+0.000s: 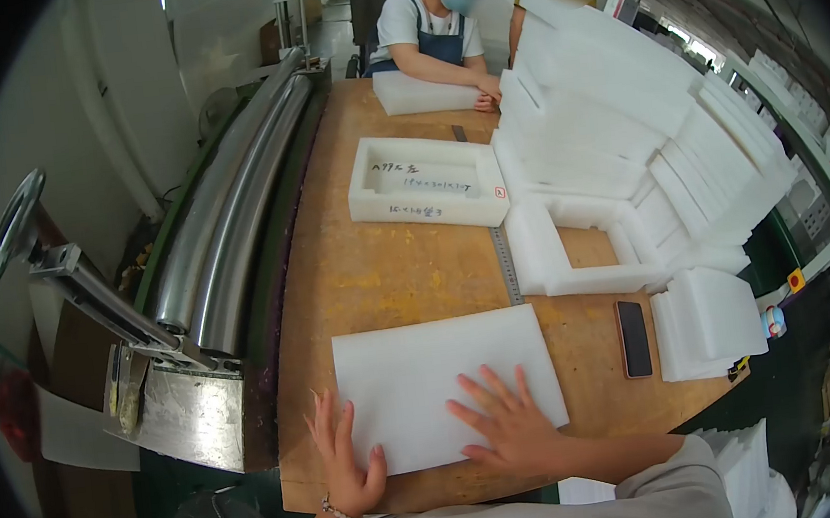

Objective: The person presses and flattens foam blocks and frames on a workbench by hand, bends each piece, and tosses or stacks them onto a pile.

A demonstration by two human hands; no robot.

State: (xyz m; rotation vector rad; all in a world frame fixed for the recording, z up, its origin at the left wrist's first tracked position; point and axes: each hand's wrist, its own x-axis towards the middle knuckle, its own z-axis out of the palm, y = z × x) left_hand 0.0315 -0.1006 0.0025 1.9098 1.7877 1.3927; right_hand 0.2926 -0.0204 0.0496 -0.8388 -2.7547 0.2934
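Observation:
A white foam sheet lies flat on the wooden table at the near edge. My right hand rests palm down on its right half, fingers spread. At the sheet's lower left edge is my left hand, fingers apart and pointing up, with a beaded bracelet on the wrist. Neither hand grips anything. Beyond the sheet stands a white foam tray with handwriting on its inside and front wall. A steel ruler lies between this tray and the foam pieces on the right.
Metal rollers with a handwheel run along the table's left side. Stacked white foam and a foam frame fill the right. A phone lies near a smaller foam stack. A masked co-worker sits opposite.

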